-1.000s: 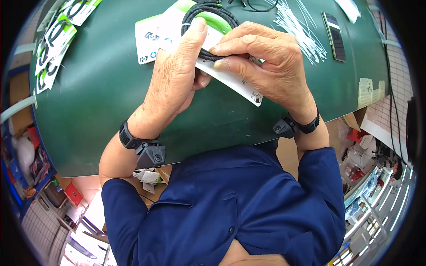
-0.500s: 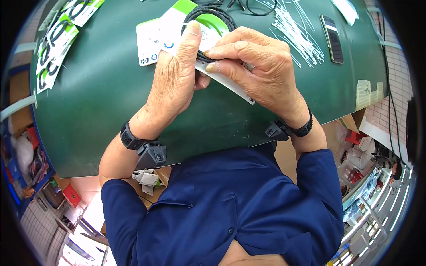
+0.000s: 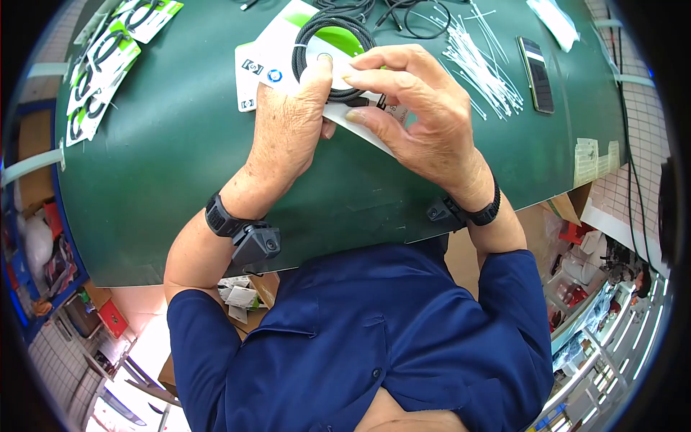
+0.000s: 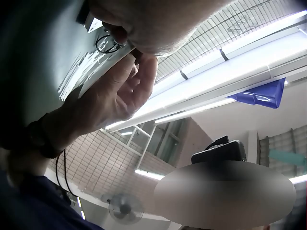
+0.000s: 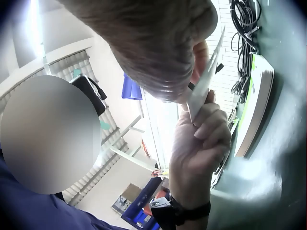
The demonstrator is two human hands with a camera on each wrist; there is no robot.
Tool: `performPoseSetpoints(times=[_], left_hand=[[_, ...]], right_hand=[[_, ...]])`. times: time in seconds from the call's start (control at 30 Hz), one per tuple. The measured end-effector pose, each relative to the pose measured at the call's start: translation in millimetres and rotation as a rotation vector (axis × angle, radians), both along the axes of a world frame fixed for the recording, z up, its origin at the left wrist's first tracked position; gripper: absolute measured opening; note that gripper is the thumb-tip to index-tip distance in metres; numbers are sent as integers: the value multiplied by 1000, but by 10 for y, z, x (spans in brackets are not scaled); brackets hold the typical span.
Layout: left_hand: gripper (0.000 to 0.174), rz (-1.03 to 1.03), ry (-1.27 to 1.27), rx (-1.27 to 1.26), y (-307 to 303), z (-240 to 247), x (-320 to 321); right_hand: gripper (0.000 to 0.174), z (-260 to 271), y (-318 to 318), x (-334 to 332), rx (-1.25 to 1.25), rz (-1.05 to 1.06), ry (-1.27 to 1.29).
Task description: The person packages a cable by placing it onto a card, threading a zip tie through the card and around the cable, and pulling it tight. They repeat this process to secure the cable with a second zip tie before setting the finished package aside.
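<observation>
A coiled black braided cable (image 3: 299,54) lies against a white and green card (image 3: 360,130) held above the table. My left hand (image 3: 291,122) grips card and coil, its thumb on the front inside the coil and its fingers behind the card. At the coil's lower right, my right hand (image 3: 428,108) has thumb and index finger bent close to the cable and a dark connector (image 3: 376,101); whether the tips pinch it is hard to tell. The right wrist view shows the card (image 5: 206,81) edge-on, with the left hand's fingers (image 5: 211,125) curled behind it.
More white and green cards (image 3: 246,90) lie beneath the held one. White cable ties (image 3: 482,72) spread at the right, beside a phone (image 3: 535,74) and a plastic bag (image 3: 554,23). Carded cables (image 3: 101,79) sit at the far left; loose black cables (image 3: 425,21) at the back.
The right hand's fingers have spread a little apart and lifted off the coil's lower edge, where a dark connector now shows. The view has shifted slightly; the left hand keeps its grip.
</observation>
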State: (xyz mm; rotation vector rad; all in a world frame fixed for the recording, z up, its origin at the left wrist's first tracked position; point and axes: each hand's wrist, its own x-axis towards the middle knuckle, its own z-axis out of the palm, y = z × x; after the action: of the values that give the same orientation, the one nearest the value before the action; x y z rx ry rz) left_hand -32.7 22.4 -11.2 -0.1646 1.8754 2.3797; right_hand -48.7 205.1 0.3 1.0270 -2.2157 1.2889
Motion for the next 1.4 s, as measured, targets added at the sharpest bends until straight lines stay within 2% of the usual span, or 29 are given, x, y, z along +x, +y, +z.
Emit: performPoseSetpoints(times=[0.17,0.27,0.33,0.4,0.53,0.67,0.9,1.1,1.23,1.37,1.4], left_hand=[[18,64,21,128,-10,-41,-63],[19,94,35,129,-15,-11,-64],[21,242,33,76,24,89,-90],[21,235,46,91,-21,37,-122],[24,244,63,61,-54,3,-123],[25,228,68,27,-44,35,-115],[26,253,129,35,-33,58,-119],[29,240,176,16,-51,40,-81],[31,249,174,16,-24,75,-79],[31,265,138,-77,-43,28,2],[31,279,137,-128,-62,31,4]], right_hand=[[27,114,236,-38,66,-93,52],[19,145,588,-62,148,-184,-43],[17,148,860,-79,226,-287,-81],[12,91,1078,-82,305,-438,-202],[10,-231,1302,-58,393,-530,-310],[14,-394,1353,-60,528,-539,-299],[17,-387,1325,-51,511,-505,-218],[16,-275,1382,-81,467,-512,-299],[14,-249,1473,-109,364,-523,-227],[12,-54,1479,-75,204,-554,-385],[12,15,1440,-67,61,-506,-515]])
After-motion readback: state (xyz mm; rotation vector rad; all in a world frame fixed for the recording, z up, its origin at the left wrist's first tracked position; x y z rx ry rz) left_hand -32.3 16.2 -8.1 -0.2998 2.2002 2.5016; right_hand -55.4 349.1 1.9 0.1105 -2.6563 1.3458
